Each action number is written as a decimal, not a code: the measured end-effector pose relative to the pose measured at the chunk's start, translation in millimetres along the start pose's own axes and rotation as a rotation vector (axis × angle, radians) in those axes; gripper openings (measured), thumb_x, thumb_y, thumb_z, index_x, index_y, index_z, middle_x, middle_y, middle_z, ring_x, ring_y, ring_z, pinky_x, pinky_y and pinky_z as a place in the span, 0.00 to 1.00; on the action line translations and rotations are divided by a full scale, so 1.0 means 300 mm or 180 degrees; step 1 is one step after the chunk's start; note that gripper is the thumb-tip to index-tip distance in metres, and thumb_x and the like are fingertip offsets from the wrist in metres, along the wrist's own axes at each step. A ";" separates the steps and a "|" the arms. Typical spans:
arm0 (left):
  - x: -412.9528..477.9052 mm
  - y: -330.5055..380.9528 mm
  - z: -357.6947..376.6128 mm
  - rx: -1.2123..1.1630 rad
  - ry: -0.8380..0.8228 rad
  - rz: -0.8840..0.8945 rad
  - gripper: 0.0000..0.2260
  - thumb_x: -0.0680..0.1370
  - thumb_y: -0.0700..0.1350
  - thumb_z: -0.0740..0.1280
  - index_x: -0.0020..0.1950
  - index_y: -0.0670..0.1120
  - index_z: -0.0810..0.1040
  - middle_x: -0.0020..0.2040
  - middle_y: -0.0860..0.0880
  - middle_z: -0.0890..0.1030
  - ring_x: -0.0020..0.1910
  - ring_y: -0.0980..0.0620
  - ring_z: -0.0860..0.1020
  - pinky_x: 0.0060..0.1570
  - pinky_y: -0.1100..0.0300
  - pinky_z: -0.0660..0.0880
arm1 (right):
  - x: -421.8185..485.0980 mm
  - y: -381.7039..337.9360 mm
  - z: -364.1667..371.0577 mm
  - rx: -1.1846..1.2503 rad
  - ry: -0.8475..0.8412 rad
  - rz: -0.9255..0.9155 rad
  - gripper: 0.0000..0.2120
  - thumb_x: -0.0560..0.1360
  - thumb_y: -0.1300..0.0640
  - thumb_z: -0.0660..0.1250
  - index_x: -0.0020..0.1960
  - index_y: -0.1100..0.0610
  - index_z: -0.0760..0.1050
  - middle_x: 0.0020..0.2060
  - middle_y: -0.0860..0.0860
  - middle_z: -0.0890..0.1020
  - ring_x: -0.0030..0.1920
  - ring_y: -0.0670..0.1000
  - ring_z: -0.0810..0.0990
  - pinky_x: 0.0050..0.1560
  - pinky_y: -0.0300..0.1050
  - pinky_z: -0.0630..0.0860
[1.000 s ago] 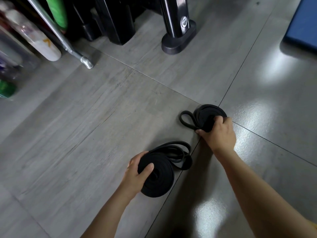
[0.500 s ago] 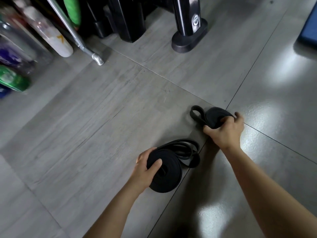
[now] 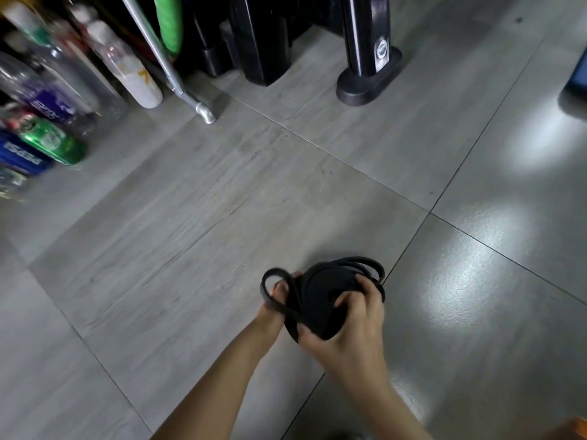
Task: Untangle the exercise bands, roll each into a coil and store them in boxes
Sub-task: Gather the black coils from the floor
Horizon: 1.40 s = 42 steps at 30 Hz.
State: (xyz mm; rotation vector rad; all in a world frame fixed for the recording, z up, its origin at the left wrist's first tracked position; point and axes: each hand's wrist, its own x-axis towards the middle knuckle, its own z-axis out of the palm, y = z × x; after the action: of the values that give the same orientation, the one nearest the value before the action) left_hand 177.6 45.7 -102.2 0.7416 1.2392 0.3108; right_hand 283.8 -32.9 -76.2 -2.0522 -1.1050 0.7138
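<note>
Two black exercise band coils [image 3: 320, 295] are bunched together just above the grey floor tiles, held between both hands. My right hand [image 3: 352, 331] grips the coils from the near right side, with fingers curled over their face. My left hand [image 3: 279, 293] holds them from the left and is mostly hidden behind the bands. A small loose loop [image 3: 270, 285] sticks out to the left over my left fingers. Several slack loops [image 3: 365, 263] fan out at the top right. No box is in view.
Plastic bottles [image 3: 139, 77] and drink cans [image 3: 50, 141] lie along the far left. A metal pole foot [image 3: 205, 114] and black equipment legs [image 3: 368, 81] stand at the back. A blue mat edge [image 3: 579, 74] shows at the right.
My right hand carried the small coil from the far right over to the large coil under my left hand. Both coils are now lifted and pressed together between the hands.
</note>
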 end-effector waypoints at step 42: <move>-0.064 -0.094 0.010 -0.0248 0.0601 0.0629 0.14 0.75 0.54 0.67 0.59 0.54 0.76 0.53 0.55 0.82 0.52 0.61 0.80 0.48 0.66 0.76 | 0.247 0.049 -0.066 0.1193 -0.2157 0.1558 0.33 0.58 0.47 0.74 0.59 0.59 0.73 0.51 0.57 0.82 0.50 0.55 0.83 0.47 0.50 0.79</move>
State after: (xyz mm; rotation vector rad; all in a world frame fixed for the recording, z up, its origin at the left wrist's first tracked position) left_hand 169.3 12.6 -106.2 0.7822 1.3253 0.5993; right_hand 341.3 18.9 -86.1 -1.7908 -0.7031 1.8084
